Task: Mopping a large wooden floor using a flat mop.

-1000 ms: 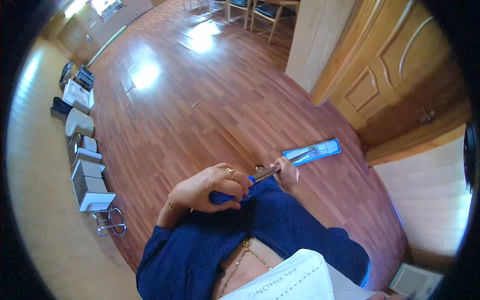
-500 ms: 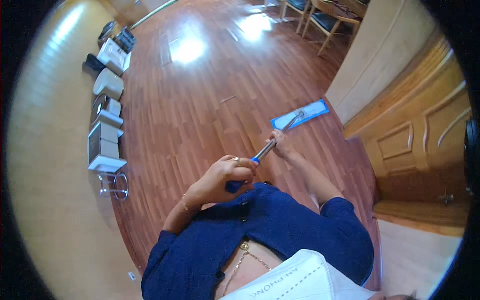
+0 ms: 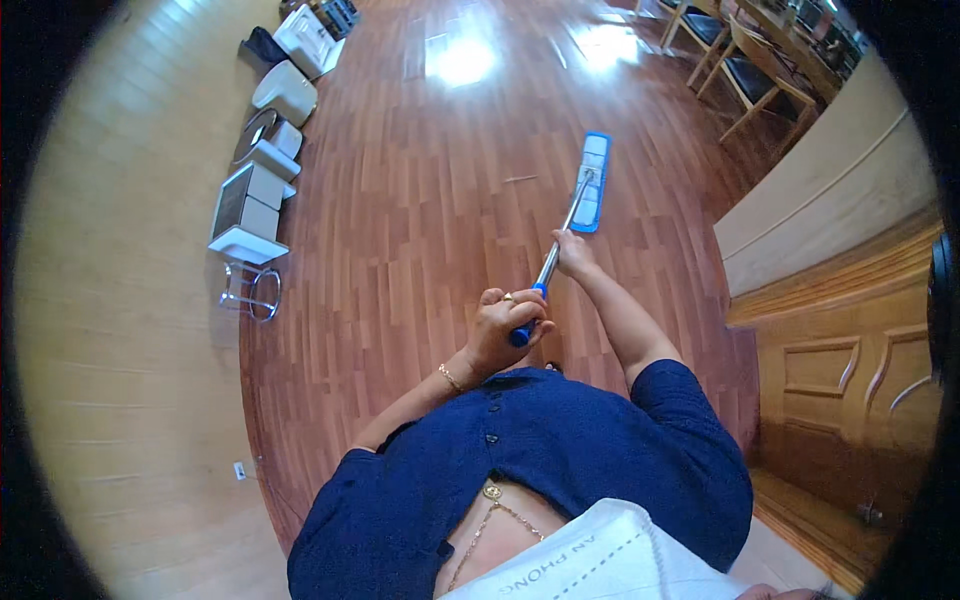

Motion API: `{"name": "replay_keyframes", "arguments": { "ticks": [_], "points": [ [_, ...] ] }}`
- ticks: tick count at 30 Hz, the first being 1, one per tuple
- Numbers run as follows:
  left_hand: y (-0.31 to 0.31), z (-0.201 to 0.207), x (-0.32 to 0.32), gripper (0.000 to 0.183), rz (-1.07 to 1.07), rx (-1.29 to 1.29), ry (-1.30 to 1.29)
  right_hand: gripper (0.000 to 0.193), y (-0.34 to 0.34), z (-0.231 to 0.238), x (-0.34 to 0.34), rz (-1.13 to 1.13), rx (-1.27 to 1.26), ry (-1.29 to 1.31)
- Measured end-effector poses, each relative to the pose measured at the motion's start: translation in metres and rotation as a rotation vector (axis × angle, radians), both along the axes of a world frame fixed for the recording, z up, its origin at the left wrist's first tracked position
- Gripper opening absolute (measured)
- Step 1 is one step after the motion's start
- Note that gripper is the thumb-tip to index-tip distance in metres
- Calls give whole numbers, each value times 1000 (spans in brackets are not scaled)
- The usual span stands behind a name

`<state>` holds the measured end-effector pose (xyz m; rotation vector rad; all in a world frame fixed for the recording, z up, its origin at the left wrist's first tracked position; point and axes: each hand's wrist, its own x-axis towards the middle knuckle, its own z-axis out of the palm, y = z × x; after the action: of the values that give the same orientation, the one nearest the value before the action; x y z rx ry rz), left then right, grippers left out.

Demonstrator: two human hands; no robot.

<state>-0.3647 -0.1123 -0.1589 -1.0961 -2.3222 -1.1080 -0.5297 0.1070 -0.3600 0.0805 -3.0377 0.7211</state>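
Observation:
A flat mop point(image 3: 553, 256) with a silver pole slants away from me over the wooden floor point(image 3: 400, 250). My left hand point(image 3: 505, 328) wraps round the blue grip at the pole's near end. Farther along, my right hand point(image 3: 574, 254) is closed on the bare metal of the pole. The mop head point(image 3: 594, 180), white and grey with a blue rim, lies flat on the floor, its long side pointing nearly away from me. A thin pale strip point(image 3: 521, 179) lies on the floor to the left of the mop head.
Along the left wall stand a clear round-framed stool point(image 3: 250, 291), a white cabinet-like unit point(image 3: 250, 212) and several other white appliances. Wooden chairs point(image 3: 750, 80) and a table stand at the far right. A wall end point(image 3: 810, 170) and a carved wooden door point(image 3: 850, 385) border the right side.
The mop head has swung from crosswise to nearly lengthwise and moved farther away. Both hands keep their hold; my left hand has shifted right and forward. The whole view has turned.

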Motion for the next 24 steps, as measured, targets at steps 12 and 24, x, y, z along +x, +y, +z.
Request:
{"name": "replay_keyframes", "arguments": {
  "ticks": [12, 24],
  "points": [
    [-135, 41, 68, 21, 397, -8, -40, 29, -208, 37, 33, 442, -133, -75],
    [-267, 93, 198, 27, 423, -136, -14, 24, -408, 0, 123, 914, -441, 68]
  ]
}}
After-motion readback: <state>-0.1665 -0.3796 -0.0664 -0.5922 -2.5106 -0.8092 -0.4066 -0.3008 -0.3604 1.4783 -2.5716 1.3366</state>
